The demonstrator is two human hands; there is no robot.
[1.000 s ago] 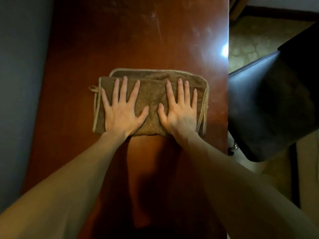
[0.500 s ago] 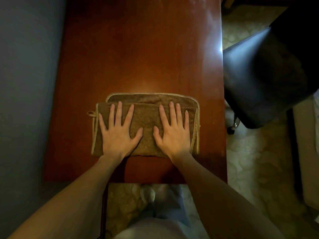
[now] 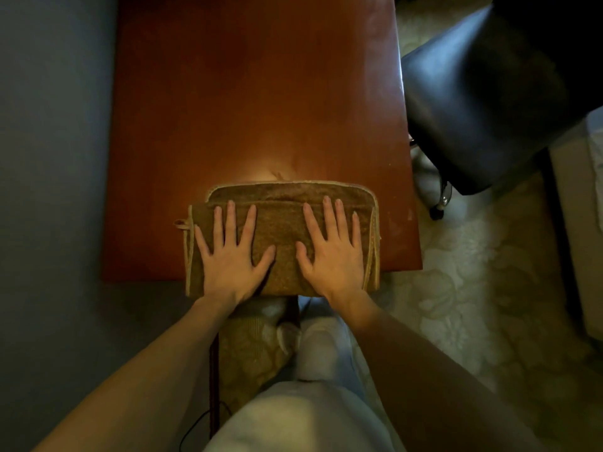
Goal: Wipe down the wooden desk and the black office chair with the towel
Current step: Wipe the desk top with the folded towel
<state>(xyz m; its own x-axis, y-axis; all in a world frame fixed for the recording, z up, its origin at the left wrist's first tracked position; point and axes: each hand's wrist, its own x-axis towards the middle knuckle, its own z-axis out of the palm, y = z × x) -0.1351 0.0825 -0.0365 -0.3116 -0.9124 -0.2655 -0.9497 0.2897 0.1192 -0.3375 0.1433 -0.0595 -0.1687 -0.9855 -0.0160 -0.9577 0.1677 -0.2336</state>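
Note:
A folded brown towel (image 3: pixel 284 220) with a pale trim lies at the near edge of the reddish wooden desk (image 3: pixel 254 93), its near side hanging slightly over the edge. My left hand (image 3: pixel 233 252) presses flat on the towel's left half, fingers spread. My right hand (image 3: pixel 332 249) presses flat on its right half, fingers spread too. The black office chair (image 3: pixel 483 93) stands just right of the desk, seen from above.
A grey wall (image 3: pixel 49 158) runs along the desk's left side. Patterned light flooring (image 3: pixel 463 288) lies to the right and below. The chair's chrome base and a caster (image 3: pixel 440 203) show near the desk's right edge. A dark cable (image 3: pixel 208 415) runs below the desk.
Both hands have dragged the towel from the middle of the desk back to its near edge. The view has pulled back, so my legs and the floor now show.

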